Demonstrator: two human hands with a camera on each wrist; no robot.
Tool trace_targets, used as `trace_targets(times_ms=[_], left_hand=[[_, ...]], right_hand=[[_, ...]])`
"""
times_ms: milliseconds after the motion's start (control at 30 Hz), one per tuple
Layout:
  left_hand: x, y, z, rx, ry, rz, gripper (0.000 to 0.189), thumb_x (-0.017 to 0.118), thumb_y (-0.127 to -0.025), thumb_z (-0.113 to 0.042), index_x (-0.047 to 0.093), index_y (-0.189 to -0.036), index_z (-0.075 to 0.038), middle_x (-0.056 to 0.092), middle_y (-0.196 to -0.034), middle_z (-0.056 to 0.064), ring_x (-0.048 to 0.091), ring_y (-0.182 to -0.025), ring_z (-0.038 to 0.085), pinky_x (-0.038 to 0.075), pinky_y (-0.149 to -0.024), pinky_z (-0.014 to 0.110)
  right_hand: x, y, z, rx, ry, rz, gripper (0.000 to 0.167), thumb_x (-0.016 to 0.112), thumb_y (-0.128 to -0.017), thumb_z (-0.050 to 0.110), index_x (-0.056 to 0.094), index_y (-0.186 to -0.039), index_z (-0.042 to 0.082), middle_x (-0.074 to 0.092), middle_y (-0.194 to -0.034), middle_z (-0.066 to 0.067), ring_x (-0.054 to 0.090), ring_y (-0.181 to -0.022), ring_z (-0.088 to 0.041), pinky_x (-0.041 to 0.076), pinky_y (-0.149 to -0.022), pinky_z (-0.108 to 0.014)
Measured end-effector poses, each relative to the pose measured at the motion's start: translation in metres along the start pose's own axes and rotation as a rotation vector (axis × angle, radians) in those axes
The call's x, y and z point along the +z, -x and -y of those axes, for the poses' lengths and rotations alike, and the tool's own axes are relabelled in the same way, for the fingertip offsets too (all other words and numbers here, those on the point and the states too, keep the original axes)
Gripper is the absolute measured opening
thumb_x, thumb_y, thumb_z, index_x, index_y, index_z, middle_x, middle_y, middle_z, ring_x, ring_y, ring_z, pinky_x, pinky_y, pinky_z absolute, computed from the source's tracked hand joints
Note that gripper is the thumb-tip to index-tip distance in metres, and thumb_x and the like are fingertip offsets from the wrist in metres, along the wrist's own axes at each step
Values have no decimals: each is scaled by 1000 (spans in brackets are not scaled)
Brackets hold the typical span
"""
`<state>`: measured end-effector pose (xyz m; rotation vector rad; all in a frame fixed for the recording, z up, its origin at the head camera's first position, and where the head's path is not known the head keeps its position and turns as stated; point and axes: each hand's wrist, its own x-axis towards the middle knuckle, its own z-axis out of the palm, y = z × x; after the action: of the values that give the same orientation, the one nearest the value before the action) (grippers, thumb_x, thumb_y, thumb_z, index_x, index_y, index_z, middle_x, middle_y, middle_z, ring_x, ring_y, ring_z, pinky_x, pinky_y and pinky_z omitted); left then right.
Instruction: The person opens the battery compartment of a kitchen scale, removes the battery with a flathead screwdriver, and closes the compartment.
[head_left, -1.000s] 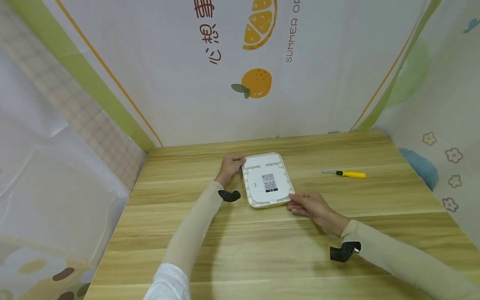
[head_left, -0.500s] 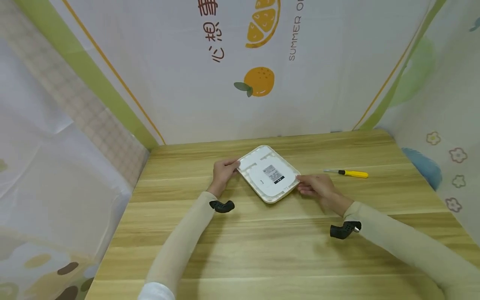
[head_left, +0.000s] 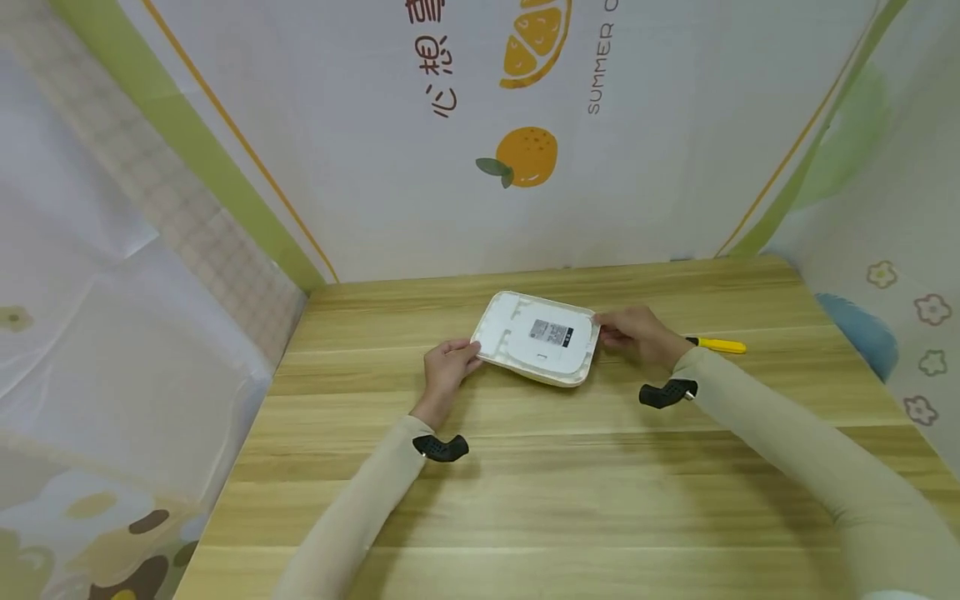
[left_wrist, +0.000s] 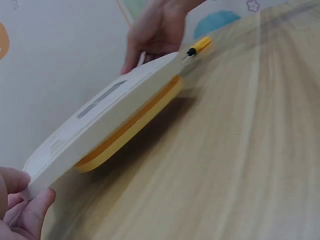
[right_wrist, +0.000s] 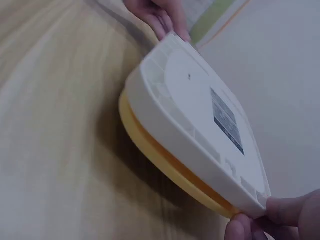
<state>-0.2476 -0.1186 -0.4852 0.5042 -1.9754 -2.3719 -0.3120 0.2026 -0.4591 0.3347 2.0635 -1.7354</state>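
While both hands meet at one flat white device, the scene reads as follows:
Device: white device (head_left: 542,343) lies label side up on the wooden surface (head_left: 570,492), its yellowish underside showing in the wrist views; it sits near the far middle
Left hand: left hand (head_left: 447,367) pinches the device's near-left corner, fingers (left_wrist: 22,212) curled on the edge
Right hand: right hand (head_left: 633,333) grips the far-right corner, fingers (right_wrist: 290,212) closed on it
Screwdriver: yellow-handled screwdriver (head_left: 722,344) lies just behind the right wrist

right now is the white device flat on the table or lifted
Lifted and tilted: the white device is held at opposite corners by the left hand and right hand, its underside clear of the table.
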Motion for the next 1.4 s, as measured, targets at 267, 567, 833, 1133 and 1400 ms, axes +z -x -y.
trace_targets(times_ms=[267,567,833,1133,1400], left_hand=[[4,18,13,-10,42,42,21,71,-91,8,60,-108,12,73,-94,17,71,-74,15,64,-78,29],[7,24,24,-15,65,65,20,69,-91,11,59,-107,15,72,-97,20,73,-77,18,64,-82,31],[9,21,26,30,53,63,28,70,-90,10,56,-115,15,70,-98,20,73,-83,19,63,-83,32],[1,15,23,71,-51,68,25,70,-96,-5,60,-111,12,72,-94,19,72,-74,16,64,-75,29],[-2,1,15,57,-132,134,50,69,-100,-25,56,-136,7,69,-119,26,74,-80,18,65,-74,30]], right_hand=[[2,-27,12,-3,114,2,21,62,-103,15,63,-115,-2,60,-72,5,57,-65,-6,54,-62,-17],[4,-38,14,0,115,-5,34,60,-104,15,59,-131,-6,59,-76,5,54,-68,-6,52,-63,-15],[3,-39,12,4,159,-13,43,58,-106,19,55,-141,-5,60,-76,6,57,-67,-4,56,-64,-17],[5,-27,11,-228,545,-70,47,53,-107,33,61,-136,-4,66,-126,-22,62,-113,-34,55,-98,-45],[30,9,6,-757,767,-163,36,63,-104,22,68,-127,-4,66,-131,-24,60,-70,-37,56,-83,-51]])
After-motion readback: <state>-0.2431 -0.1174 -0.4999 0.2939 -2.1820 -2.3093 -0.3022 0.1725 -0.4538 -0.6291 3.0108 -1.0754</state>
